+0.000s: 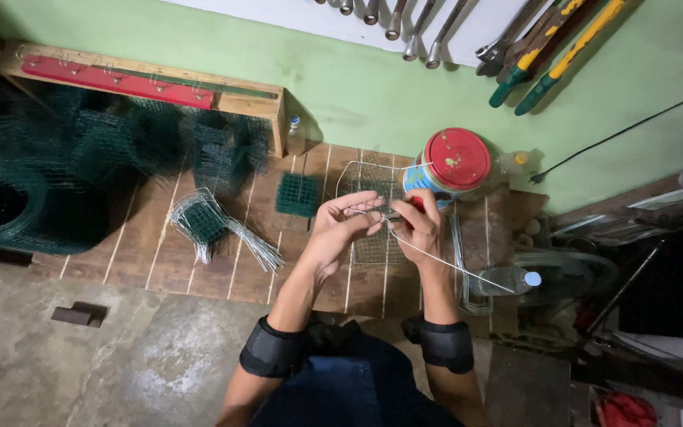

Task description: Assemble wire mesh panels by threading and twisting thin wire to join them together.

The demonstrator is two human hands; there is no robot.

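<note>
— Fingers first: what do they grip?

— Fingers point(355, 207) of the left hand point(340, 228) are pinched together on the bent end of a long thin silver wire point(444, 261), lifted just above the wooden plank worktop point(160, 237). The right hand point(419, 225) is clamped round a small red-handled tool point(413, 207), probably pliers, whose tip meets the wire between the two hands.

— Why held up like that?

— It looks as if one hand steadies the wire while the other works the bend; the free length trails off to the person's right, clear of the hands.

— And beneath?

— A flat silver wire-mesh panel point(373, 247) lies directly under the hands. Just beyond them stands a round tin with a red lid point(450, 166). To the left lie a small square of green mesh point(297, 194) and a bundle of cut silver wires point(223, 229), near enough to reach. Dark green mesh rolls point(33, 190) sit well apart on the far left.
</note>
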